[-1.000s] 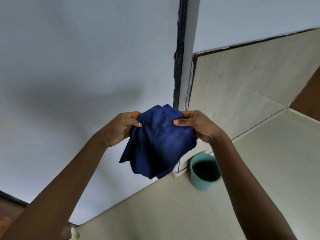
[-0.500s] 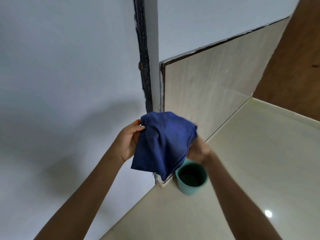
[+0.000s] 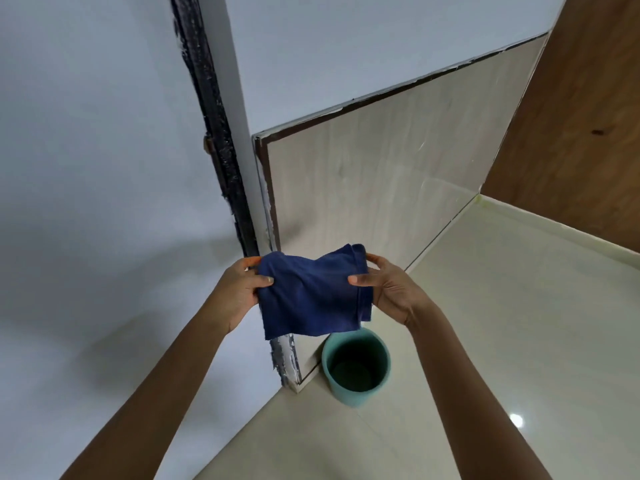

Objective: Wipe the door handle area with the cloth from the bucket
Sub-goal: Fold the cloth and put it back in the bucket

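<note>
A dark blue cloth [image 3: 310,294] hangs folded between both hands at mid-frame. My left hand [image 3: 239,292] pinches its left edge and my right hand [image 3: 389,292] pinches its right edge. Straight below the cloth a teal bucket [image 3: 356,367] stands on the floor against the wall corner. The white door [image 3: 97,168] fills the left side, with its dark, paint-flecked edge [image 3: 214,133] running down to the cloth. No door handle shows in this view.
A beige tiled wall panel [image 3: 398,174] stands to the right of the door edge. A brown wooden surface [image 3: 581,116] rises at the far right. Pale glossy floor tiles [image 3: 502,323] spread across the lower right.
The view has swung so the door edge sits further left. The cloth has been folded into a flatter, wider shape, and my right hand now grips its right edge in plain sight.
</note>
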